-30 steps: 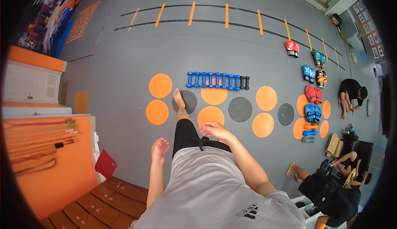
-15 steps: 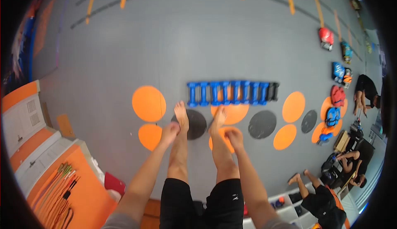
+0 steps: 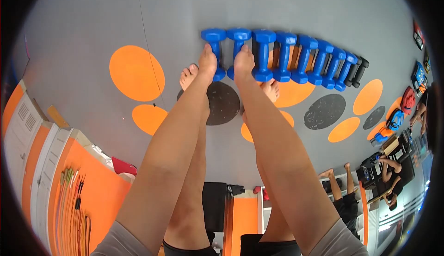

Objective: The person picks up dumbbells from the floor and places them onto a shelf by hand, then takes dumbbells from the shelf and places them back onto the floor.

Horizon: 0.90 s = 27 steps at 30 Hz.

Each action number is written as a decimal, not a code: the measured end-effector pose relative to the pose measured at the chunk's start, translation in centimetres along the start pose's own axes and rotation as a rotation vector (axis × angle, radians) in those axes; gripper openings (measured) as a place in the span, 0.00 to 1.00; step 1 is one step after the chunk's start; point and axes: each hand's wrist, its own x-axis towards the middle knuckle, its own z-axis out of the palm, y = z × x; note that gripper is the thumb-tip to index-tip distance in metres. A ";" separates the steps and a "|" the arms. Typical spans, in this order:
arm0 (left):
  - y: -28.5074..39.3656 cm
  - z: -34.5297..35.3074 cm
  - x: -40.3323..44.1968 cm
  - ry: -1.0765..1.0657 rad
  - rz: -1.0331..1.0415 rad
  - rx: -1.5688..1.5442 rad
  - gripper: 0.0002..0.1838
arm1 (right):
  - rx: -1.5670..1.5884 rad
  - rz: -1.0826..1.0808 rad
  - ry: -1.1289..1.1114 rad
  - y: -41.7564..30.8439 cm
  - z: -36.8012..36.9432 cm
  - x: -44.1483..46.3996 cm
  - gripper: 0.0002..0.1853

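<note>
Several blue dumbbells lie side by side on the floor, in a row curving off to the right. My left hand (image 3: 208, 63) is at the handle of the leftmost blue dumbbell (image 3: 213, 35), its fingers curled and partly hidden behind the hand. Over the handle of the second blue dumbbell (image 3: 239, 34), my right hand (image 3: 244, 63) is closed in the same way. Both dumbbells still rest on the floor. Beside my right hand lies a third blue dumbbell (image 3: 263, 55), untouched.
Small black dumbbells (image 3: 360, 71) end the row. Orange and dark circles mark the grey floor (image 3: 162, 20). Boxing gloves or pads (image 3: 408, 100) lie at the far right, near other people (image 3: 393, 177). Coloured belts (image 3: 74, 200) hang at the lower left.
My body has bent forward, and the dumbbells look larger. Both hands have moved from beside my legs down to the two leftmost blue dumbbells and closed around their handles.
</note>
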 end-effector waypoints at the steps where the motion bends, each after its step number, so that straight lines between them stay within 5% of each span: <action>1: 1.9 -0.8 -2.3 -0.116 -0.031 -0.080 0.31 | 0.062 0.151 -0.091 0.1 -0.1 0.3 0.31; 4: 2.4 -2.8 -6.7 -0.163 -0.020 -0.093 0.31 | 0.094 0.259 -0.252 -2.6 -3.6 -3.8 0.32; 7: -0.1 -6.5 -12.8 -0.251 0.096 -0.165 0.31 | 0.472 0.362 -0.378 -2.9 -8.3 -9.6 0.30; 11: 3.6 -14.4 -32.0 -0.502 0.092 -0.149 0.33 | 0.838 0.374 -0.404 -6.5 -19.7 -24.0 0.17; 13: 4.7 -18.6 -43.2 -0.485 -0.064 -0.219 0.26 | 0.786 0.312 -0.594 -16.1 -31.1 -34.4 0.06; 14: 10.3 -21.4 -51.0 -0.542 -0.135 -0.059 0.21 | 0.817 0.384 -0.586 -16.0 -35.2 -39.0 0.06; 15: 7.8 -24.2 -55.7 -0.550 -0.139 -0.056 0.18 | 0.748 0.309 -0.563 -19.6 -40.0 -44.3 0.08; 16: 2.8 -27.8 -59.0 -0.583 0.755 0.384 0.16 | 0.726 0.274 -0.692 -20.3 -45.2 -49.1 0.14; 17: 14.4 -30.3 -67.6 -0.769 0.810 0.500 0.15 | 0.788 0.319 -0.717 -20.7 -49.6 -54.0 0.19; 18: 18.0 -32.4 -73.8 -0.722 0.928 0.555 0.16 | 0.741 0.213 -0.796 -20.6 -52.9 -57.8 0.21; 19: 18.0 -33.9 -76.8 -0.884 0.744 0.763 0.17 | 0.699 -0.065 -0.877 -20.6 -55.1 -60.4 0.22; 20: 19.6 -35.4 -82.2 -0.699 0.749 0.704 0.19 | 0.704 -0.207 -0.887 -19.8 -56.7 -62.3 0.21; 22: 18.1 -35.9 -83.4 -0.787 0.765 0.873 0.18 | 0.950 -0.019 -0.711 -24.5 -59.6 -68.1 0.20; 25: 13.2 -34.8 -74.3 -0.764 1.337 0.716 0.16 | 1.131 -0.057 -0.419 -26.1 -61.0 -73.3 0.20; 27: 23.5 -37.9 -82.6 -0.878 1.565 0.662 0.13 | 1.285 -0.236 -0.296 -25.0 -60.7 -75.1 0.22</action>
